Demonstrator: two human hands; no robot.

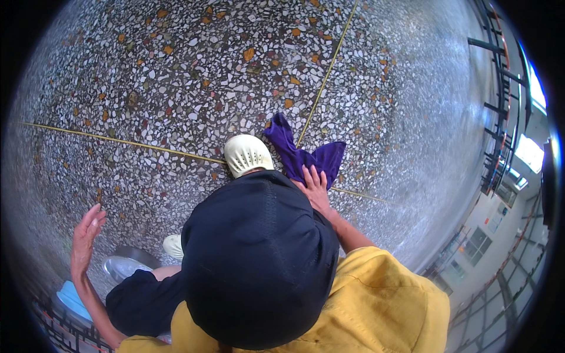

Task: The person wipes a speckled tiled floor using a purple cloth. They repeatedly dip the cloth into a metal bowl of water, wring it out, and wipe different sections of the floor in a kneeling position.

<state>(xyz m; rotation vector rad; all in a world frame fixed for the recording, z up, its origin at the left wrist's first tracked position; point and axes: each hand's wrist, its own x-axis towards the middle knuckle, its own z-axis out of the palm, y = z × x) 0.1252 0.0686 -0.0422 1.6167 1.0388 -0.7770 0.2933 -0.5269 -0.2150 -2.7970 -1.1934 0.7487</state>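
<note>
A purple cloth [304,154] lies crumpled on the speckled terrazzo floor [190,88], two of its corners pointing away from me. My right hand [315,187] presses down on its near edge, fingers spread over the fabric; the thumb side is partly hidden. Off to the left, my left hand [88,229] hangs in the air with nothing in it, fingers loosely extended. One cream clog [248,154] stands just left of the cloth. A second clog [173,246] shows farther back. Rounded dark fabric [260,256] covers the lower middle and hides what is beneath.
Behind my left hand is a round metal basin or stool [126,264], and a light blue plastic container [73,300] lies farther back. Thin yellow divider strips [128,142] cross the floor. Dark metal racks [499,110] line the far right, near windows.
</note>
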